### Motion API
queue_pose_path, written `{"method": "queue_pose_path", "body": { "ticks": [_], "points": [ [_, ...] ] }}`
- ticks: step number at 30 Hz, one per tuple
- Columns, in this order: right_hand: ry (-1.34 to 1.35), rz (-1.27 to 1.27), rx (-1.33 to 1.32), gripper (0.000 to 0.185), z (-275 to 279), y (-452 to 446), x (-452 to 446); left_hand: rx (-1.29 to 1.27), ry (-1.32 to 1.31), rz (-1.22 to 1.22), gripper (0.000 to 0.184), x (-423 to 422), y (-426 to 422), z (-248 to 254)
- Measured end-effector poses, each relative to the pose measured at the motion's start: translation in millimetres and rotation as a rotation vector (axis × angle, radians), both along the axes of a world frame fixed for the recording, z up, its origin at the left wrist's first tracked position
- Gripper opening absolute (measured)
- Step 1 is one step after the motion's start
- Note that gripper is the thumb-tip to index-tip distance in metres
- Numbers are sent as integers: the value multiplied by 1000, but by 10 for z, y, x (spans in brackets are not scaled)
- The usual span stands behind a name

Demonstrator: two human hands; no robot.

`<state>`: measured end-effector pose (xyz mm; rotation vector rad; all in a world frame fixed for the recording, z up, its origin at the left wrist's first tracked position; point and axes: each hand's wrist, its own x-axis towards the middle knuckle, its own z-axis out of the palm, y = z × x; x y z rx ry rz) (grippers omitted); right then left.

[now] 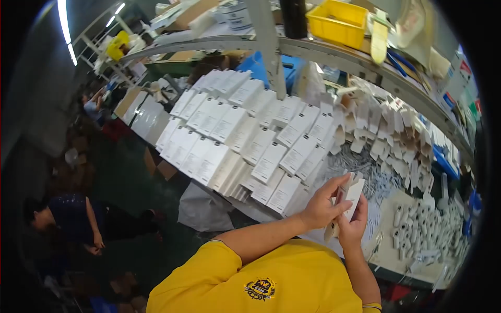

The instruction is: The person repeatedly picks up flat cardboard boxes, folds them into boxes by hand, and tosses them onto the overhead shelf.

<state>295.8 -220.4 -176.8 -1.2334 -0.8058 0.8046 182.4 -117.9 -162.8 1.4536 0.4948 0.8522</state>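
Note:
A small white carton (350, 201) with its end flaps up is held between my two hands. My left hand (326, 204) is closed around its left side, thumb across the front. My right hand (356, 225) grips it from the right and below. Behind my hands lies a heap of small white-grey pieces (368, 169), too fine to make out. To the left stand stacked white printed cartons (224, 122), in several leaning rows. Many white handheld devices (417, 227) lie on the bench at right. What is inside the held carton is hidden.
Open-flapped cartons (381, 120) crowd the back right. A metal shelf (334, 44) with an upright post crosses above the bench, carrying a yellow bin (338, 21). A blue bin (255, 67) stands behind the stacks. Another person (70, 216) is at the left.

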Motion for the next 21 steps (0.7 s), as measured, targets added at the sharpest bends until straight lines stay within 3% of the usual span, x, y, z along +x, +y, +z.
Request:
{"method": "queue_pose_path", "body": {
  "ticks": [6, 11, 17, 21],
  "points": [
    [-51, 42, 40, 74, 67, 102, -75, 251, -43, 100, 65, -140, 46, 131],
    [-78, 87, 58, 73, 98, 123, -109, 277, 23, 93, 54, -232, 89, 175],
    [-80, 102, 69, 73, 149, 121, -110, 149, 3, 44, 45, -235, 94, 205],
    [-244, 118, 112, 73, 221, 114, -40, 53, 72, -45, 46, -241, 110, 268]
  ]
}}
